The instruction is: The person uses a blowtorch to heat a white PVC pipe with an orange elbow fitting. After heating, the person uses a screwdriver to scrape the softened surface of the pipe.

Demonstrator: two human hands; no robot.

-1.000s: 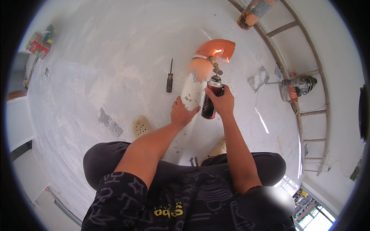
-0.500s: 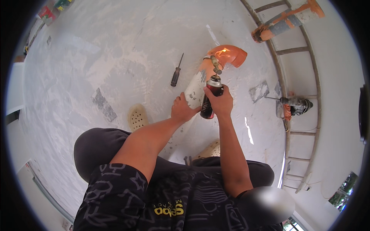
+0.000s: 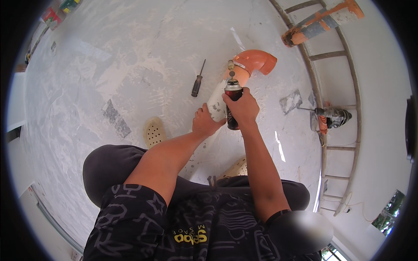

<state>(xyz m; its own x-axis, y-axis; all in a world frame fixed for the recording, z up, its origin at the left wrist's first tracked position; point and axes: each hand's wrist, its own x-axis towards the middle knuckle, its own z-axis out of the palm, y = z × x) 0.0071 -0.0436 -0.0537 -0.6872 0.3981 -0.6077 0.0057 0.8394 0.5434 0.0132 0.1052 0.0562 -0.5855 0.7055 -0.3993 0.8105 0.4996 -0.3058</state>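
Right hand (image 3: 244,107), wrapped round the gas torch (image 3: 234,92), sits nearer the orange elbow (image 3: 257,61), the white pipe (image 3: 216,103) slanting forward and rightward from the left hand (image 3: 206,123) clasping it.

The elbow (image 3: 257,60) looks smooth plastic, the canister (image 3: 234,93) metal.

Indoor work site, dusty smeared floor (image 3: 143,82), ladder (image 3: 328,55), power drill (image 3: 335,117)
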